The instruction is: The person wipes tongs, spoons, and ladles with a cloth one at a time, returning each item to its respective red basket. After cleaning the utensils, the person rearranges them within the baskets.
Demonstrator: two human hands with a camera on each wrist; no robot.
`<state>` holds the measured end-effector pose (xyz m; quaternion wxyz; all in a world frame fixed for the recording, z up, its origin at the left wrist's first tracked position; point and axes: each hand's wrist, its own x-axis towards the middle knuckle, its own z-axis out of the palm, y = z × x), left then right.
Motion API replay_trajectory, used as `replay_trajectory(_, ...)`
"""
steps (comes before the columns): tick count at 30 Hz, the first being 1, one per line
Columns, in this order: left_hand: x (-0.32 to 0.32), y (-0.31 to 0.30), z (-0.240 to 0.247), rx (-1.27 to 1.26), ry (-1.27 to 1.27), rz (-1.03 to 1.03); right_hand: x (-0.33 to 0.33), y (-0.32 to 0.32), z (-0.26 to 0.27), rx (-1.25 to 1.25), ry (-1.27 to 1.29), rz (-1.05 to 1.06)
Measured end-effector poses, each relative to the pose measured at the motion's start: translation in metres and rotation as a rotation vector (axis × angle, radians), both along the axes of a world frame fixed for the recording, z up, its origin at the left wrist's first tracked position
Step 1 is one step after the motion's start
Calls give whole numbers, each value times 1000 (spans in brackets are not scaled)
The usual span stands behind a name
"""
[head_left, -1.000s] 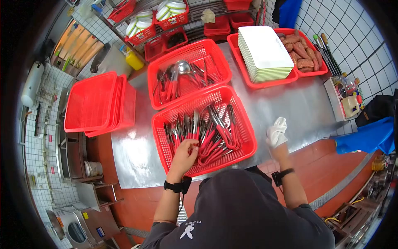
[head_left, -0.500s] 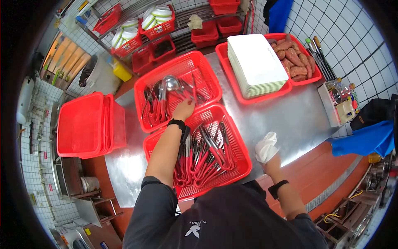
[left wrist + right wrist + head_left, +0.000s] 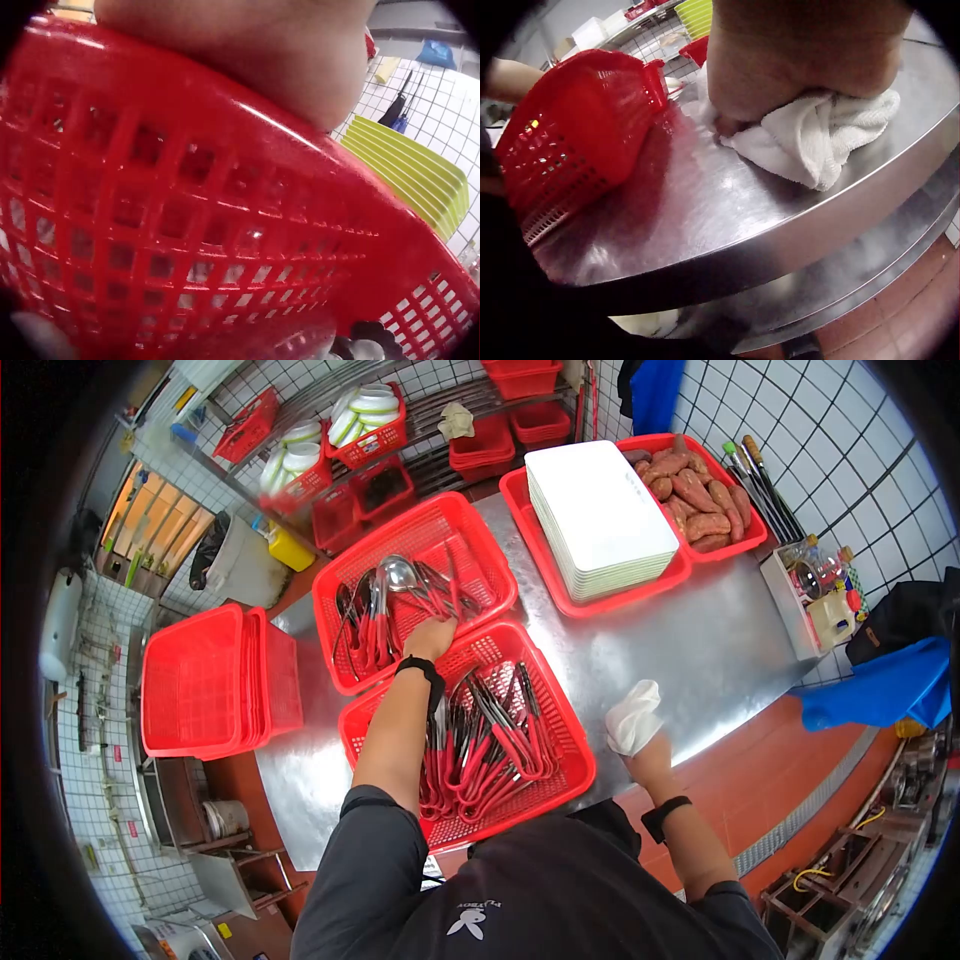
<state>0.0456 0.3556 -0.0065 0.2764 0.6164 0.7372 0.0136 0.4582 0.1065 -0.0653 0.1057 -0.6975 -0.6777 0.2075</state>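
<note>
My left hand point(image 3: 430, 639) reaches over the near rim of the far red basket point(image 3: 478, 525), its fingertips at the red tong handles point(image 3: 437, 603). Those fingers are largely hidden, and I cannot tell whether they grip anything. A ladle point(image 3: 398, 573) lies among the utensils there. In the left wrist view, the hand's underside point(image 3: 247, 52) overlaps the basket rim point(image 3: 277, 124). Nearer my body, a second red basket point(image 3: 575, 745) contains many red-handled tongs point(image 3: 500, 735). Over the table's right part, my right hand point(image 3: 652, 757) holds a bunched white cloth point(image 3: 634, 718), close to the table edge in the right wrist view.
Nested red baskets point(image 3: 205, 680) stand at the left of the steel table point(image 3: 700, 645). White trays point(image 3: 605, 510) are stacked in a red basket at the back, beside sweet potatoes point(image 3: 700, 500). A box of bottles point(image 3: 815, 605) sits at the right end.
My left hand has gone from the tongs in the near basket forward to the far basket, and lingers at its near rim. My right hand keeps hold of the cloth. The head view has shifted.
</note>
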Motion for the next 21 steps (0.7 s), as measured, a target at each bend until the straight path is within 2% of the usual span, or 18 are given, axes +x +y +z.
replay_trajectory(3,8,-8,14,26,65,124,-3,0,3,15,78,5)
replay_trajectory(5,20,-20,34,142,87,199,-2,1,5,35,123,-6)
replay_trajectory(8,9,-17,13,312,54,210,1,-1,-5,36,85,4)
replay_trajectory(10,8,-17,24,383,38,211,1,-3,-13,124,31,-12)
replay_trajectory(13,-9,-18,38,655,-64,348,1,-4,-7,95,45,11)
replay_trajectory(15,-40,-29,45,806,-255,290,-3,-4,7,61,67,-23)
replay_trajectory(17,-38,-73,81,715,-742,541,-4,-5,9,36,90,-62)
replay_trajectory(19,-30,-136,92,828,-1056,513,-2,-3,4,57,81,-46)
replay_trajectory(20,-29,-169,89,835,-970,399,-3,-3,6,70,77,-42)
replay_trajectory(21,-37,-195,70,617,-1086,533,-5,-4,10,69,78,-74)
